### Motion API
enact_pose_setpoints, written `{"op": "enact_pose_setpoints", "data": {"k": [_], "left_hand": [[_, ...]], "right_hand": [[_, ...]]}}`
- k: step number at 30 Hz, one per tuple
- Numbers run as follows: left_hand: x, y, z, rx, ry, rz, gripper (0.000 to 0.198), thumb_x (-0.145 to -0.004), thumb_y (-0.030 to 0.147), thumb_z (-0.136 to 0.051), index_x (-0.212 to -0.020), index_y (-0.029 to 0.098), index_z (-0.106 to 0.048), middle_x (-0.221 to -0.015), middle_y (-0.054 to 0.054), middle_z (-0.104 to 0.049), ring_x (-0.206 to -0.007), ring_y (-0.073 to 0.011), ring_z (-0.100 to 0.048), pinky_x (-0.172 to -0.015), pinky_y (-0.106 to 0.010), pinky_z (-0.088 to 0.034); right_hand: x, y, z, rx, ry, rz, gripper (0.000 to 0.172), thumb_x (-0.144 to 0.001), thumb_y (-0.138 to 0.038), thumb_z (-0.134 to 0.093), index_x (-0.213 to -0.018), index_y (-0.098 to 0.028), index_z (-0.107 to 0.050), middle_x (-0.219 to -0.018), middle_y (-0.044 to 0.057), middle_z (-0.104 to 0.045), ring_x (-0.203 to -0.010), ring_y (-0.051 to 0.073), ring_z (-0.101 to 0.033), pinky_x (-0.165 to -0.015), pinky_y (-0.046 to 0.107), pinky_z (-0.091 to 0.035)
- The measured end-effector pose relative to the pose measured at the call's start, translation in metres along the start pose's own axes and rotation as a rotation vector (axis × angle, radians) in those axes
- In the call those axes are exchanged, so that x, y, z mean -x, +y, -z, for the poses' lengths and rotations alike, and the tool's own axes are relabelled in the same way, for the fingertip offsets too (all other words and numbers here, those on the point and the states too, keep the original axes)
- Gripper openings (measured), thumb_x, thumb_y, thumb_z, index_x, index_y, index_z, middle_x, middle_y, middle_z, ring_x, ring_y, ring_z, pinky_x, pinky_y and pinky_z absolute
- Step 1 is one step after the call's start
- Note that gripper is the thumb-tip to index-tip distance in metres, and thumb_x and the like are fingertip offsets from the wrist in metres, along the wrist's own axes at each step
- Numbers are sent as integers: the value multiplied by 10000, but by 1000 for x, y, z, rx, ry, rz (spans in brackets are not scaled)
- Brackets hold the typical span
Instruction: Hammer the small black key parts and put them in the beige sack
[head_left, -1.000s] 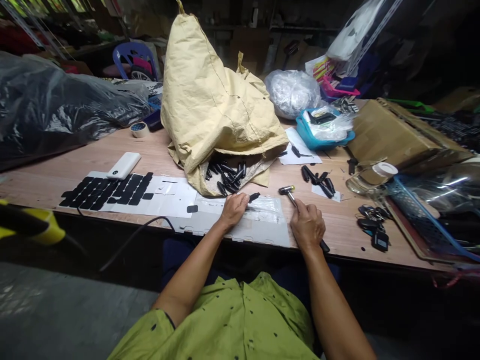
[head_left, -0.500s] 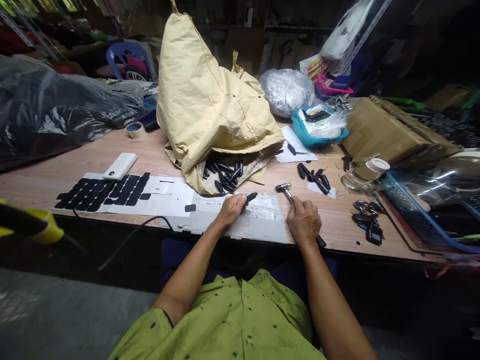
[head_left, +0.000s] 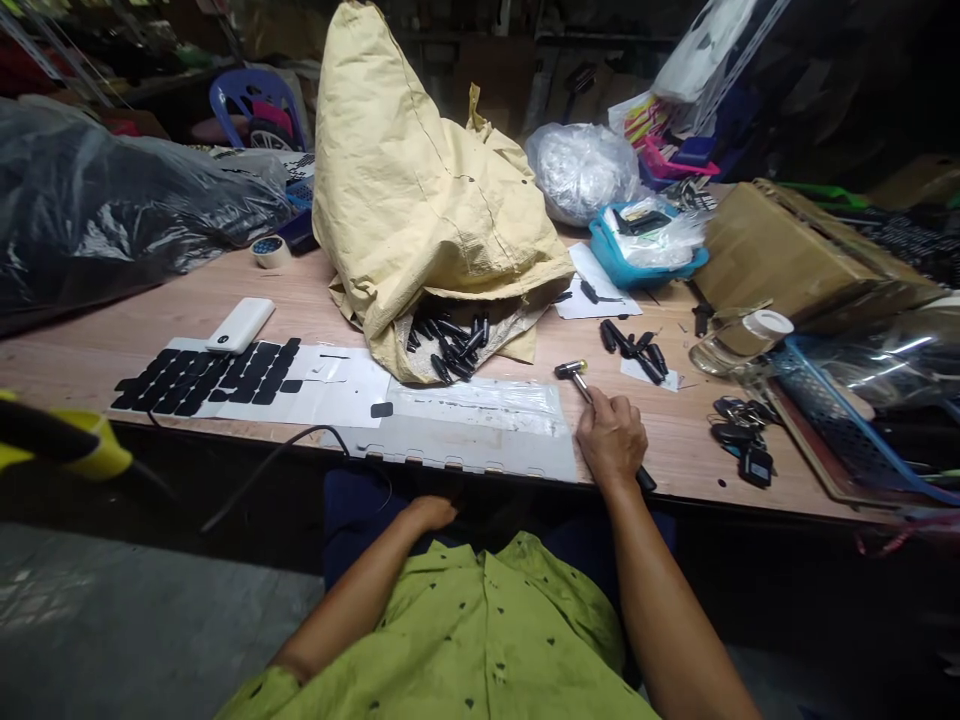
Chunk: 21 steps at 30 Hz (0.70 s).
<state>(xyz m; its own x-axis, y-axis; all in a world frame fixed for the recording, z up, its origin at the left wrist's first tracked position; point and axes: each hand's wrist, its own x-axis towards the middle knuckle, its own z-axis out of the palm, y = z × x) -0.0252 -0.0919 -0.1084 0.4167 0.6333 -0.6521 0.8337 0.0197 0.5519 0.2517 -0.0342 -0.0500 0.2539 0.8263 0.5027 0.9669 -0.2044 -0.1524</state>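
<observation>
My right hand (head_left: 613, 438) is closed round the handle of a small hammer (head_left: 571, 370), resting on the table near its front edge. The hammer's head, with a yellowish face, points to the far left of the hand. My left hand (head_left: 435, 511) is low over my lap, just below the table edge. Its fingers are in shadow, so I cannot tell whether they hold anything. A grey-white sheet (head_left: 480, 440) lies between the hands at the table edge. Beyond it, black tube-like pieces (head_left: 454, 345) spill from the mouth of a large cream sack (head_left: 427, 200).
More black pieces (head_left: 634, 345) lie right of the hammer. Black stickers (head_left: 176, 380) and a white power bank (head_left: 241, 325) are at left. Keys (head_left: 742, 440), a jar (head_left: 742, 340), a blue basket (head_left: 862, 420) and a cardboard box (head_left: 795, 250) crowd the right side. A teal basket (head_left: 622, 262) stands behind.
My left hand has dropped from the sheet to below the table edge; the black piece it held is out of sight. My right hand still grips the hammer in nearly the same place.
</observation>
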Motion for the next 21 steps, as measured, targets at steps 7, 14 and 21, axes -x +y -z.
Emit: {"op": "enact_pose_setpoints", "data": {"k": [7,14,21], "left_hand": [[37,36,28,-5,-116,-272,437,-850,434,-657,-1257,278,-698,-1139,-81,-774,-1082,-292,-697,-894,-347,-516],[38,78,134,264,587,-272,248,-951,315,-502,-928,176,-706,-860,-63,-740,-772,-188,-676,-723,-280,-500],[-19,74,172,69,1016,305,171,-843,307,-616,-791,163,-693,-951,-199,-746,-973,-349,-700,-837,-421,-516]], "right_hand": [[0,1,1,-12,-11,-2,328,-875,-174,-543,-1141,-214,-730,-852,67,-523,-779,194,-398,-638,306,-239],[-1,0,1,-14,-14,-9,324,-875,-176,-541,-1132,-214,-735,-851,63,-518,-781,195,-402,-640,303,-233],[-2,-3,1,-17,-26,-9,328,-872,-164,-535,-1126,-214,-737,-841,64,-524,-795,202,-420,-636,301,-238]]}}
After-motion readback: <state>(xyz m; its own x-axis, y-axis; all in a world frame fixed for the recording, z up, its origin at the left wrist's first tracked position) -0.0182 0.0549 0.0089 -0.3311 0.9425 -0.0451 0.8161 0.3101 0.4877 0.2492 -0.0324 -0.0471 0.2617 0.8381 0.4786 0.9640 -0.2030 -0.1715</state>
